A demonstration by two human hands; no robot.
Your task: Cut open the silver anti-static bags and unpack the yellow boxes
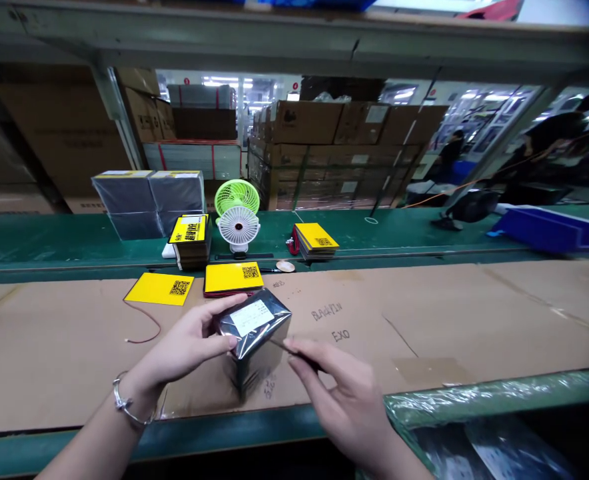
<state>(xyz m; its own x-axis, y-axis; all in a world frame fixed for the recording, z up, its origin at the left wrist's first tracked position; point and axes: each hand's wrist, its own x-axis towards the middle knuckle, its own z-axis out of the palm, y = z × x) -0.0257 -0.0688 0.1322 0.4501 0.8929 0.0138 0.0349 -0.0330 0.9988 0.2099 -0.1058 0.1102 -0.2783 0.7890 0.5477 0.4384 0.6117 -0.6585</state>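
Note:
In the head view, a black box in shiny clear film [269, 310], with a white printed label [250, 318] on top, stands tilted on the cardboard mat. My left hand [189, 343] grips its left side, thumb near the label and fingers behind. My right hand [337, 390] is closed in a pinch at the box's right side on a thin dark strip or tool [280, 345] that points at the box; its exact kind is unclear. Behind the box lies a stack of yellow cards with a QR code [229, 277]. A single yellow card [157, 288] with a dark red cord rests to the left.
Brown cardboard [364, 300] covers the bench. On the green ledge stand grey wrapped blocks [149, 200], a yellow-topped stack [192, 243], a small fan [238, 228], more yellow cards [317, 239] and a blue bin [554, 230]. A shelf beam [294, 50] runs overhead.

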